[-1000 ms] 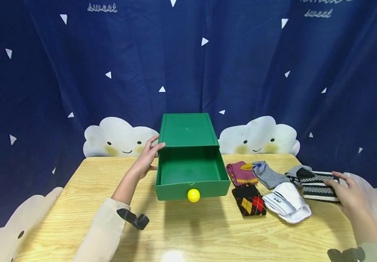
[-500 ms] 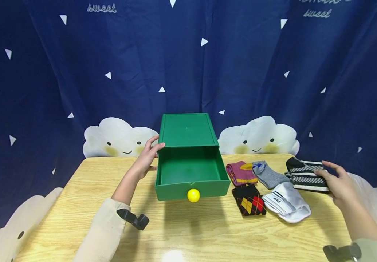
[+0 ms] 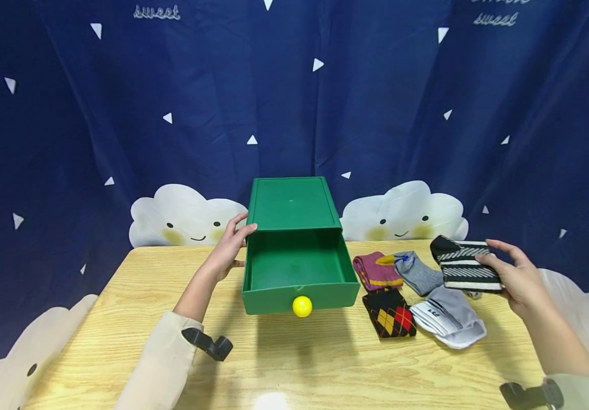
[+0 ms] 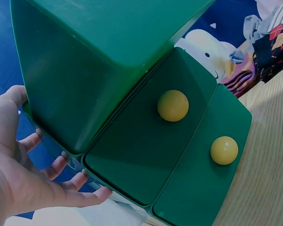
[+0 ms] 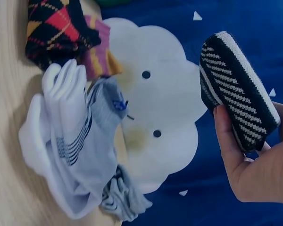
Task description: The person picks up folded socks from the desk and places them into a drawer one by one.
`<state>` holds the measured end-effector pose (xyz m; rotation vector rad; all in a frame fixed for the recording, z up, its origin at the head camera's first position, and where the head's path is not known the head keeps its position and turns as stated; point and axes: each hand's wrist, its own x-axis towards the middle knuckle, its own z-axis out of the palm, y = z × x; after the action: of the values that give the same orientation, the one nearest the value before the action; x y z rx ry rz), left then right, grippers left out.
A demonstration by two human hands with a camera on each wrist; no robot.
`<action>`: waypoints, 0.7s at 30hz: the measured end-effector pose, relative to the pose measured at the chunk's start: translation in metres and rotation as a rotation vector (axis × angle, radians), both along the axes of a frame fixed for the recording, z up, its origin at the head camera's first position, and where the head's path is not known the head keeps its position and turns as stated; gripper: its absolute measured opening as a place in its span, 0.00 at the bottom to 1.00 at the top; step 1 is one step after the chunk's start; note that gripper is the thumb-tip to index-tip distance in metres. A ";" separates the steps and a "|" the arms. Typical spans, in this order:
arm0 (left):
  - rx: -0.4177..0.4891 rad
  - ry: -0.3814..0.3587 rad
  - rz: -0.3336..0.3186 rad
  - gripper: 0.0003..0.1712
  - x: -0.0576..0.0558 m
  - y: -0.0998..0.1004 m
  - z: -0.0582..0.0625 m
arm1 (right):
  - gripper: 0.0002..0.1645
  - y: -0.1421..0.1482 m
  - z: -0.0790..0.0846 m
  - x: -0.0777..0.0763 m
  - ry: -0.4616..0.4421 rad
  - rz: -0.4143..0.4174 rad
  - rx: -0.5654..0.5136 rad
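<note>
My left hand (image 3: pixel 226 250) is spread along the left side of a green drawer cabinet (image 3: pixel 294 202), fingertips at its side and thumb by the top edge. The cabinet's top drawer (image 3: pixel 299 299) stands pulled out, with a yellow round knob (image 3: pixel 302 306) on its front; nothing lies inside. In the left wrist view two lower drawers with yellow knobs (image 4: pixel 173 106) are pushed in. My right hand (image 3: pixel 522 282) pinches a folded black-and-white striped sock (image 3: pixel 468 267) between thumb and fingers, raised over the other socks. The right wrist view shows the striped sock (image 5: pixel 236 89) held up.
Folded socks lie right of the cabinet: a purple-and-yellow one (image 3: pixel 376 271), a grey one (image 3: pixel 418 273), a black argyle one (image 3: pixel 390 314) and a white one (image 3: pixel 450 319). Another grey sock (image 5: pixel 125 195) lies partly hidden. A blue curtain (image 3: pixel 294 85) hangs behind the wooden table (image 3: pixel 161 273).
My right hand has lifted the striped sock off the table and carried it up and leftward, over the grey sock beneath. The left hand and cabinet have stayed put.
</note>
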<state>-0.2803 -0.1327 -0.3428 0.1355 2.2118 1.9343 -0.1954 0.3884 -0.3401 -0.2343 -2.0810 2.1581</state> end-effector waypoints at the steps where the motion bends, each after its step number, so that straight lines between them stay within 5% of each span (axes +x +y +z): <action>1: -0.001 0.000 0.001 0.38 0.000 0.000 0.000 | 0.19 -0.003 0.002 0.000 -0.002 0.007 0.001; 21: 0.016 0.002 -0.005 0.38 0.001 0.002 0.000 | 0.19 -0.047 0.024 0.005 0.009 0.154 -0.094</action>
<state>-0.2794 -0.1312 -0.3427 0.1451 2.1963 1.9501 -0.1901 0.3418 -0.3158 -0.0759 -2.0579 2.3420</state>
